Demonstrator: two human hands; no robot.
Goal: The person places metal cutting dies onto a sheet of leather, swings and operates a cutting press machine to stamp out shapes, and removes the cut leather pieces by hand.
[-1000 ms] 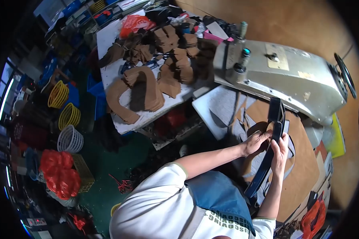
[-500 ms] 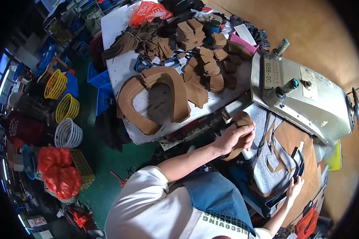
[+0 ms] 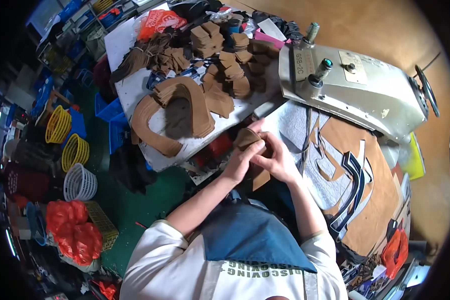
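Observation:
Both my hands meet in front of me on a small stack of brown cut leather pieces (image 3: 249, 141). My left hand (image 3: 239, 161) grips the stack from the left. My right hand (image 3: 274, 161) holds it from the right, with a brown edge showing below at the wrist. The dark blue curved cutting die (image 3: 354, 186) lies on the grey and brown sheet material (image 3: 335, 145) to my right, apart from both hands. The grey press machine (image 3: 365, 90) stands just beyond.
A white side table (image 3: 135, 90) at the left carries curved brown leather pieces (image 3: 180, 107) and several stacks of small brown cut pieces (image 3: 225, 60). Yellow and white baskets (image 3: 70, 150) and red bags (image 3: 72, 227) sit on the green floor at the far left.
My right hand let go of the blue die, which now lies on the sheet, and joined my left hand on the brown stack. The stack has come closer to my body.

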